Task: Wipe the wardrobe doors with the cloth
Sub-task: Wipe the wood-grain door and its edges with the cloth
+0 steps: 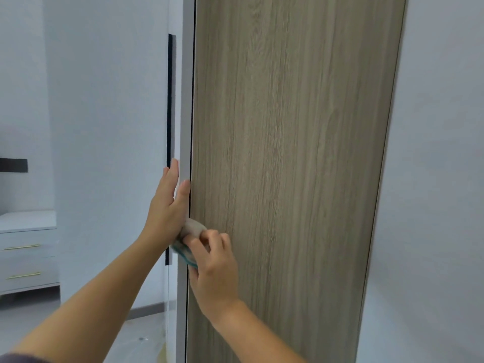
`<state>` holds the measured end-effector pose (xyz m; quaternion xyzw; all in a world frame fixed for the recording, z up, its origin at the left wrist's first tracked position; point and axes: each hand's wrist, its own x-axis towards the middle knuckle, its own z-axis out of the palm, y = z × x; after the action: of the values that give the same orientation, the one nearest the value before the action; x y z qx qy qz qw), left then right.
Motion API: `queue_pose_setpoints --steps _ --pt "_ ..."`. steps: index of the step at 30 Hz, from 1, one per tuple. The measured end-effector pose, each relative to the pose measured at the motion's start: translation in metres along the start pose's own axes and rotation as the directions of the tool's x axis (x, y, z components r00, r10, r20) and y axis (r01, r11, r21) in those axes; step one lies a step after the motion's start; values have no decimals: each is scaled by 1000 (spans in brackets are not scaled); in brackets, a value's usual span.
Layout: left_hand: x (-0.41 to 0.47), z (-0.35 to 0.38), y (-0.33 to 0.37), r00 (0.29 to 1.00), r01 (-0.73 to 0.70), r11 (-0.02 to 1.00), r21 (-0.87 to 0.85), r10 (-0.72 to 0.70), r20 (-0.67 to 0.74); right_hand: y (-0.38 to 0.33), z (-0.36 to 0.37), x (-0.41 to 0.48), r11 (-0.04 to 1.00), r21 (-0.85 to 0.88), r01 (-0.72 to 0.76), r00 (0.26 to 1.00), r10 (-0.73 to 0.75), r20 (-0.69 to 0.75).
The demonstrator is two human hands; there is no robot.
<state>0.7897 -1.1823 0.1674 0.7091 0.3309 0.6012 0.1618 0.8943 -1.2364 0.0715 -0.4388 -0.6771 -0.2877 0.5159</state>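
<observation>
- Cloth (192, 229): whitish with a teal hem, bunched up; sits low on the front edge of the white wardrobe door (112, 127), just below the left hand (167, 205), pressed to the seam beside the wood-grain panel (288, 153).
- Right hand (213, 268): clenches the cloth, fingers curled over it, knuckles toward the camera; reaches in from lower right across the wood-grain panel.
- Left hand: released, holds nothing; lies with straight fingers pointing up the white wardrobe door, thumb up the narrow edge, heel touching the cloth.
- Black bar handle (171, 113): runs vertically on the white wardrobe door near its edge; passes behind the left hand, lower end showing beside the wrist.
- Wood-grain panel: stands upright, fills the middle of the view, meets a pale wall (440, 179) on its right.
- Chest of drawers (28, 260): pale, with two gold pulls; stands at far left, well apart from the wardrobe.
- Dark shelf (13, 165): juts in from the left edge, above the chest of drawers.
</observation>
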Motion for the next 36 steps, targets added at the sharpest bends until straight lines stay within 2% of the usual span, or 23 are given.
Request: queue_pose_setpoints --steps 3,5,8,10,15,19,23,28,33,36 --pt "-7 4 5 1000 5 999 -38 -6 -20 14 -5 0 991 -62 116 993 -116 8" --pt "-16 8 3 1000 10 998 -68 -12 -27 39 -15 -4 991 -94 95 995 -95 5" --pt "-34 17 -8 998 -2 996 -87 -3 -57 95 -41 -13 989 -101 -104 993 98 -68" --pt "-42 25 -16 995 0 995 -104 -10 -95 136 -58 -17 958 -117 -262 958 244 -151" --pt "-40 33 -24 988 -32 996 -88 18 -154 222 -96 -15 819 -134 -558 810 501 -305" --pt "-40 34 -26 985 -45 997 -57 35 -168 267 -121 -13 657 -143 -740 660 667 -345" --pt "-40 35 -27 982 -54 998 -45 45 -182 291 -133 -13 584 -199 -787 615 715 -332" --pt "-40 35 -30 980 -57 998 -40 49 -192 318 -146 -17 454 -184 -872 489 803 -339" --pt "-40 37 -29 979 -62 997 -35 54 -195 315 -141 -21 441 -161 -883 469 805 -363" --pt "-40 36 -30 979 -66 996 -56 54 -195 298 -128 -30 512 -107 -852 514 783 -351"
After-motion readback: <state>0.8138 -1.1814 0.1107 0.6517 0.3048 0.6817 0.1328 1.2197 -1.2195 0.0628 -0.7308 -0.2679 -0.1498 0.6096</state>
